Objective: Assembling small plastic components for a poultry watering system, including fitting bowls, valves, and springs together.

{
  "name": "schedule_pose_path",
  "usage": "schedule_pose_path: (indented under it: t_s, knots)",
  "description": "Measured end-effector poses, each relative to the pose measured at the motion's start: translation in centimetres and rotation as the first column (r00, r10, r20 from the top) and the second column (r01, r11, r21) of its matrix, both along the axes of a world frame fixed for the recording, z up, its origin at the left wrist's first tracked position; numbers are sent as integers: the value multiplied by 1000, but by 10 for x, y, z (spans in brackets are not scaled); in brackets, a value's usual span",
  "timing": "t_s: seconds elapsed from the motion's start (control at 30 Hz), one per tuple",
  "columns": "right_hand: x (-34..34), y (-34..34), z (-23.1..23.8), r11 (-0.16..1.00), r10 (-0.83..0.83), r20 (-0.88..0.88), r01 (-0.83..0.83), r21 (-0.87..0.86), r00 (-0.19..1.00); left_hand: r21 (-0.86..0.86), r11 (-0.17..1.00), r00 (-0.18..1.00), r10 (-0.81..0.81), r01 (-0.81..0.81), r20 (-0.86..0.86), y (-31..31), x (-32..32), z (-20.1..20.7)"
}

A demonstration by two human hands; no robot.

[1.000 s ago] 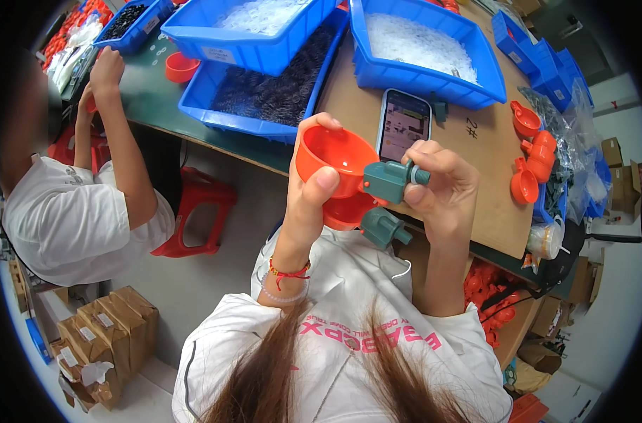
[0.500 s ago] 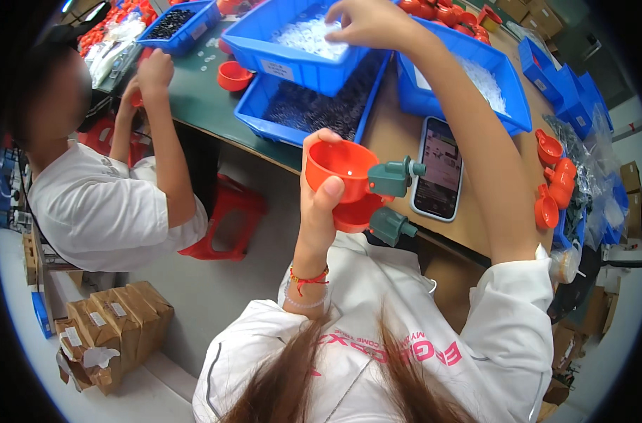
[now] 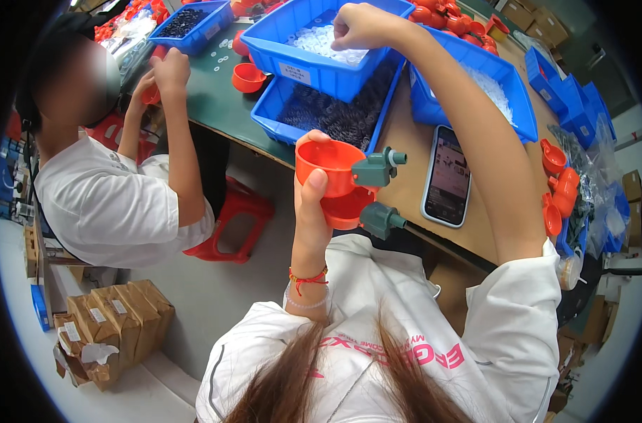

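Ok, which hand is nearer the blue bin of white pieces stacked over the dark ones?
Right. The right hand is over that blue bin, fingers down at the white pieces; the left hand is outside it, short of its near wall, holding two red cups.

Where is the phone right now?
In the head view, the phone lies right of centre on the brown tabletop, between the red cups in the left hand and the person's right forearm.
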State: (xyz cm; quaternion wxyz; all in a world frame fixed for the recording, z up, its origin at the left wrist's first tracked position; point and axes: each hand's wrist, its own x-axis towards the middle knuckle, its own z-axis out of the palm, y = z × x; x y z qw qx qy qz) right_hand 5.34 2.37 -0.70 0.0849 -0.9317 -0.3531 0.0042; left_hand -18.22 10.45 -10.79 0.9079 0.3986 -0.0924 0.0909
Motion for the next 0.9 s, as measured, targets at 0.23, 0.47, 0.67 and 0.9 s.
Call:
schedule_pose_path:
  t_s: [0.23, 0.47, 0.67, 0.9]
  knots:
    - [-6, -12, 2, 912, 27, 0, -25, 410, 1000, -27, 1000, 999, 1, -2, -33, -3, 0, 1]
    - [-2, -15, -7, 888, 63, 66, -86, 451, 996, 13, 1000, 1000, 4, -4, -28, -5, 1, -3]
    - [-8, -8, -6, 866, 45, 71, -75, 494, 996, 37, 999, 998, 40, -39, -41, -2, 0, -3]
    - [-10, -12, -1, 844, 6, 110, -64, 533, 994, 46, 997, 997, 64, -62, -52, -4, 2, -2]
